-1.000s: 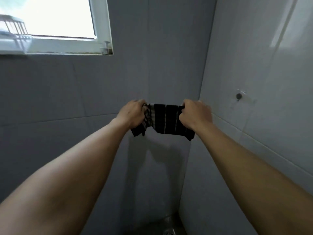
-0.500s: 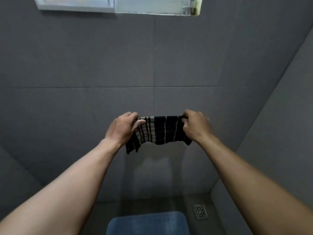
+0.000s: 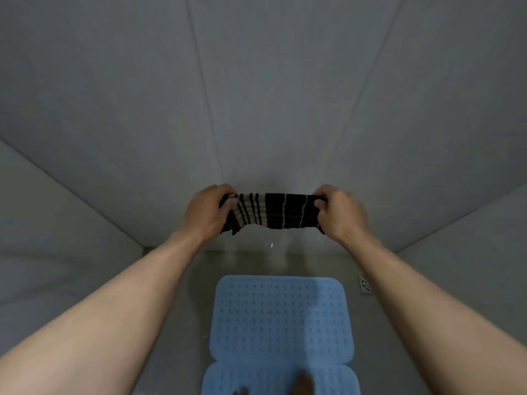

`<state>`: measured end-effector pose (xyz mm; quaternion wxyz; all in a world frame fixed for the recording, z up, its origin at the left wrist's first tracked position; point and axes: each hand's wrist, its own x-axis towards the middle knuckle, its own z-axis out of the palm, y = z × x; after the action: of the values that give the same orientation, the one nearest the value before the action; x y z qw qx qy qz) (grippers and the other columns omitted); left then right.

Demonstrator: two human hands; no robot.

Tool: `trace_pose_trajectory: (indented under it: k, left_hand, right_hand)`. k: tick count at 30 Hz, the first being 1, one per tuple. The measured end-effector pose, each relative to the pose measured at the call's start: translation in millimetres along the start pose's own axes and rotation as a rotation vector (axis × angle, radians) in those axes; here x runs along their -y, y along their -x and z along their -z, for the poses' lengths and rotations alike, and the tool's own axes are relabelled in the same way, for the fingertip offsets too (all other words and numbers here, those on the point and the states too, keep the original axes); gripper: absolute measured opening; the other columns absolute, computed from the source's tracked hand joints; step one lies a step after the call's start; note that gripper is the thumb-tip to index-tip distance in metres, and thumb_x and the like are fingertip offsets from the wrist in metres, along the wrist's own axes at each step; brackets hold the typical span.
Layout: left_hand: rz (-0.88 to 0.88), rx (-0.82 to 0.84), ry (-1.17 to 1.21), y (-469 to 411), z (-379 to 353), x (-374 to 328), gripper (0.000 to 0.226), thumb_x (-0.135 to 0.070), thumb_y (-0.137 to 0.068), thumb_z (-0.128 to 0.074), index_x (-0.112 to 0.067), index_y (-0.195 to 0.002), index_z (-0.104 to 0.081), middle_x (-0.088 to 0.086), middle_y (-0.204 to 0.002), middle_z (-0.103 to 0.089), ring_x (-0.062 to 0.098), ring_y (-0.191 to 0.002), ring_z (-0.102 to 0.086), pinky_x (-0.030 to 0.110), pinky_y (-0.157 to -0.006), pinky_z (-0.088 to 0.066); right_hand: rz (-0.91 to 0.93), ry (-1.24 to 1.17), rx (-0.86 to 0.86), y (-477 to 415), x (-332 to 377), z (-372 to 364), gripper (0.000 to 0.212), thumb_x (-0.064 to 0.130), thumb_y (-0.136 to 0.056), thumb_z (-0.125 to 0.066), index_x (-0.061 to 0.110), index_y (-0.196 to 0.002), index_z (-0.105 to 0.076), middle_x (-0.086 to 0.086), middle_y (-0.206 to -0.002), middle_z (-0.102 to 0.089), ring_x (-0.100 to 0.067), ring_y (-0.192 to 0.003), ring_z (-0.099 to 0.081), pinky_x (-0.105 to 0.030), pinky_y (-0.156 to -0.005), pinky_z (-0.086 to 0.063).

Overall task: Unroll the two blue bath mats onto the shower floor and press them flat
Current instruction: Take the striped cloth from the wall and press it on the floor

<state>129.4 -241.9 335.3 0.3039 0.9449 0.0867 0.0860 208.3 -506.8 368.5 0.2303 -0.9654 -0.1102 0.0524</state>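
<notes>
As left hand and right hand grip the cloth, more blue mat shows.

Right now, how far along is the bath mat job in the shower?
Done: the far mat and the near mat, both blue, lie unrolled end to end on the shower floor. In hand: the left hand and right hand grip a black striped cloth stretched between them, above the floor. Left: any pressing flat; neither hand touches a mat, and the near mat runs out of frame.
</notes>
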Motion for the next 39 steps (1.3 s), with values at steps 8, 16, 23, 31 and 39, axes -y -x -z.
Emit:
trace_pose_trajectory:
  k: [8, 16, 23, 31, 39]
  left_hand:
    - [0.169, 0.023, -0.017, 3, -119, 98, 0.013, -0.022, -0.096, -0.058, -0.019, -0.102, -0.068, 0.006, -0.096, -0.068, 0.024, -0.087, -0.062, 0.035, -0.075, -0.049]
    - [0.306, 0.004, 0.092, 10, -310, 251, 0.006, -0.018, -0.094, -0.062, -0.013, -0.093, -0.066, 0.007, -0.088, -0.068, 0.022, -0.079, -0.061, 0.027, -0.066, -0.041]
    - [0.403, 0.103, 0.168, 22, -444, 405, 0.012, -0.017, -0.095, -0.062, -0.020, -0.083, -0.065, -0.001, -0.081, -0.069, 0.012, -0.075, -0.061, 0.015, -0.065, -0.043]
    - [0.504, 0.144, 0.023, 0, -539, 499, 0.005, -0.024, -0.090, -0.065, -0.028, -0.088, -0.063, 0.000, -0.098, -0.071, 0.018, -0.089, -0.063, 0.023, -0.074, -0.045]
    - [0.116, 0.080, -0.336, 25, -631, 516, 0.045, -0.040, -0.097, -0.041, -0.009, -0.121, -0.063, 0.012, -0.127, -0.058, 0.035, -0.116, -0.055, 0.041, -0.094, -0.045]
  right_hand:
    - [-0.014, -0.080, 0.177, -31, -65, -158, 0.031, 0.003, -0.090, -0.048, 0.019, -0.111, -0.064, -0.004, -0.104, -0.069, -0.024, -0.095, -0.062, -0.033, -0.079, -0.045]
    - [-0.093, -0.212, 0.175, -63, -171, -390, 0.016, 0.017, -0.099, -0.048, 0.024, -0.104, -0.062, -0.004, -0.091, -0.070, -0.023, -0.082, -0.065, -0.033, -0.072, -0.052]
    - [-0.109, -0.195, 0.227, -86, -236, -588, 0.016, 0.017, -0.095, -0.051, 0.029, -0.089, -0.059, -0.006, -0.085, -0.070, -0.028, -0.079, -0.065, -0.038, -0.073, -0.054]
    - [-0.130, -0.152, 0.300, -121, -265, -706, 0.023, 0.010, -0.087, -0.047, 0.024, -0.094, -0.065, -0.005, -0.092, -0.071, -0.026, -0.084, -0.066, -0.037, -0.079, -0.054]
    - [0.289, 0.149, 0.057, -114, -260, -804, 0.051, 0.032, -0.089, -0.037, 0.009, -0.128, -0.059, -0.018, -0.132, -0.058, -0.038, -0.124, -0.053, -0.055, -0.106, -0.037]
